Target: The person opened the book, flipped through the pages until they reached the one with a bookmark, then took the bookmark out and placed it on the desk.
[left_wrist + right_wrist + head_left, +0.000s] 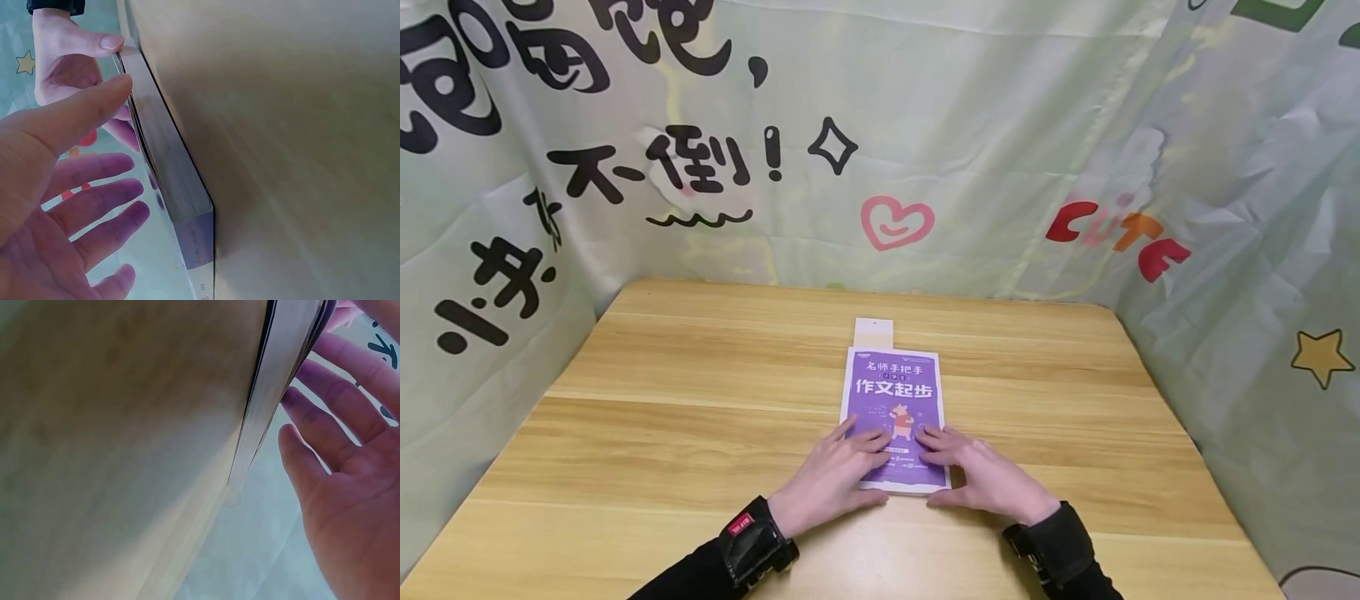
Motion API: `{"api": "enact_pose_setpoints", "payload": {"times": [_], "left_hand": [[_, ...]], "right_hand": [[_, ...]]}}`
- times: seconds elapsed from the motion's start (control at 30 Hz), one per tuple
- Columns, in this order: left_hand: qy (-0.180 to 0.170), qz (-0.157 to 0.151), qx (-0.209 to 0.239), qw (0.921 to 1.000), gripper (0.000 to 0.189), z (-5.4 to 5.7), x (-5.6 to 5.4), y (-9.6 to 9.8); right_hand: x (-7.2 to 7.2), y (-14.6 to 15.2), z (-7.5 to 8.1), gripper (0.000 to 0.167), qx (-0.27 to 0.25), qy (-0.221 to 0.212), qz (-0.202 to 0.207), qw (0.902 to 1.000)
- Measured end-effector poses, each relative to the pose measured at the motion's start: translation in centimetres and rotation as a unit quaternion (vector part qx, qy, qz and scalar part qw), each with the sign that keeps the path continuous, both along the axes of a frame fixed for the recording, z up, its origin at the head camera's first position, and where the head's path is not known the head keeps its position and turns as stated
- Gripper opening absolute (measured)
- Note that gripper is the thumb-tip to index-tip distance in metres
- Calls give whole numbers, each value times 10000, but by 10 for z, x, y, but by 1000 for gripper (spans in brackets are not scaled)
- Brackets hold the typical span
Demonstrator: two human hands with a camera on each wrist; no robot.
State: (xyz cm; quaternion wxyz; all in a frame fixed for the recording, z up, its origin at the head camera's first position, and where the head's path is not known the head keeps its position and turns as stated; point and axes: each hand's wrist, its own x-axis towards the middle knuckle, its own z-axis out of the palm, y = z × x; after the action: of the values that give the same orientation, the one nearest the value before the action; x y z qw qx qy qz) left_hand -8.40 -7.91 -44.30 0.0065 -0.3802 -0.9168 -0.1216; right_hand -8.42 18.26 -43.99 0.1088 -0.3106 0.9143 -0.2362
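Observation:
A thick purple book with white Chinese lettering and a small pink cartoon animal lies face up on the wooden table. My left hand rests its spread fingers on the cover's lower left, the thumb by the near edge. On the lower right, the fingers of my right hand touch the cover, with that thumb also by the near edge. The left wrist view shows the book's pale page edge and spine. In the right wrist view, my extended fingers lie along the top of the book.
A pale pink-and-white card or small box sticks out beyond the book's far edge; its lower part is hidden or abuts the book. The wooden table has rounded far corners. A printed cloth hangs around the back and sides.

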Motion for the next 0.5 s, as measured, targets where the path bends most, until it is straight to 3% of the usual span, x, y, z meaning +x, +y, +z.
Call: {"api": "enact_pose_setpoints", "payload": {"times": [0.5], "left_hand": [[35, -166, 267, 9995, 34, 1, 0, -1]], "right_hand": [[2, 6, 1, 36, -279, 625, 419, 9968]]}}
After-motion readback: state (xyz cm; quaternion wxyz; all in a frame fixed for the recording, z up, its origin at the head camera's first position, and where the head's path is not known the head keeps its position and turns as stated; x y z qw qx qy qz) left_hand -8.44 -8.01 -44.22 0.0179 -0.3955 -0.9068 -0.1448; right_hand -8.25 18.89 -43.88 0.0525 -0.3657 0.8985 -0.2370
